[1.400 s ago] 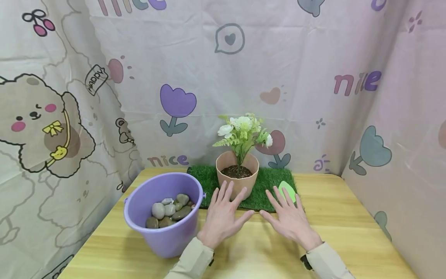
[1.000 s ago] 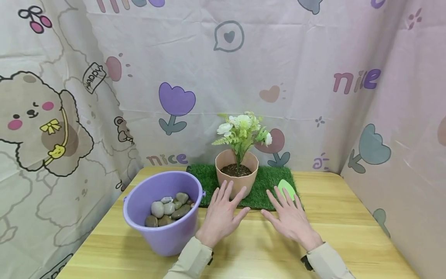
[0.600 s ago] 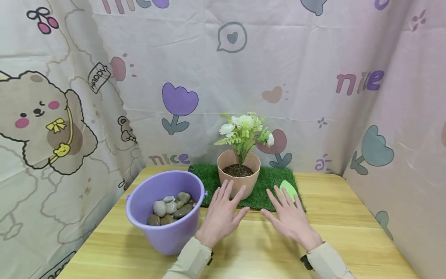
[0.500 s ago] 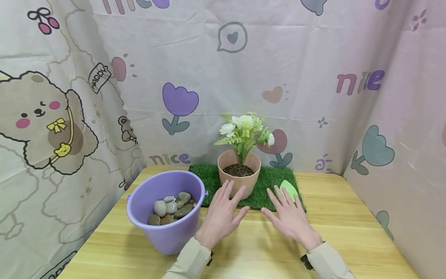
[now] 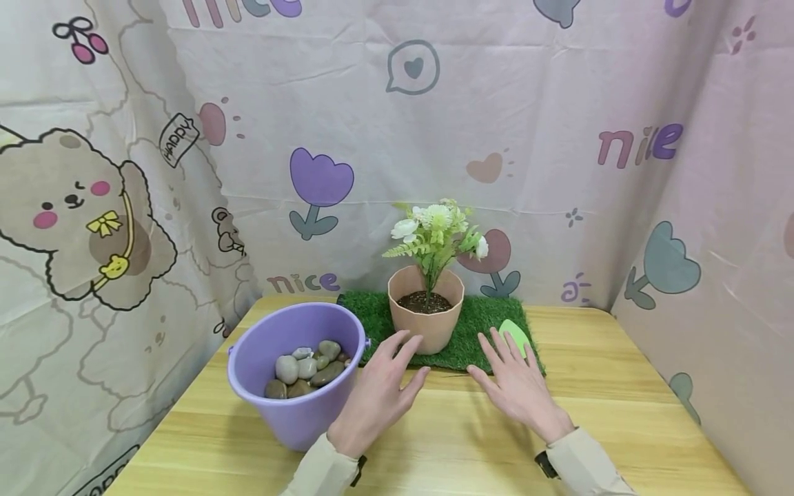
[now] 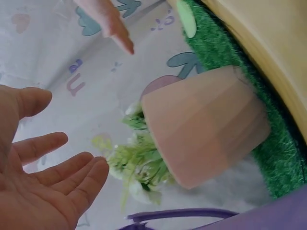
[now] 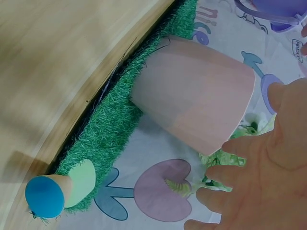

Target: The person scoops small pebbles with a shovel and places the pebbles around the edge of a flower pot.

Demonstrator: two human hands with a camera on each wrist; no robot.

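Note:
My left hand [image 5: 375,398] hovers over the table between the purple bucket [image 5: 296,426] and the peach flowerpot [image 5: 429,332], fingers loosely bent and holding nothing. In the left wrist view its palm faces up into the frame, apart from the pot. My right hand [image 5: 520,387] is spread, palm down, in front of a light green leaf-shaped blade [image 5: 512,335]. The right wrist view shows that blade joined to a wood-coloured handle with a blue end [image 7: 44,196], like a small trowel. White flowers with green leaves [image 5: 437,227] stand in dark soil [image 5: 424,302] inside the pot.
Rounded stones [image 5: 307,369] in grey and brown lie in the bucket. Pot and trowel are on a green artificial grass mat [image 5: 477,331] at the back of the wooden table [image 5: 595,399]. A printed curtain [image 5: 533,103] encloses the back and both sides.
My left hand has drawn back slightly toward me and left, away from the pot, its fingers more bent. My right hand has barely moved. Pot, bucket and trowel stay in place.

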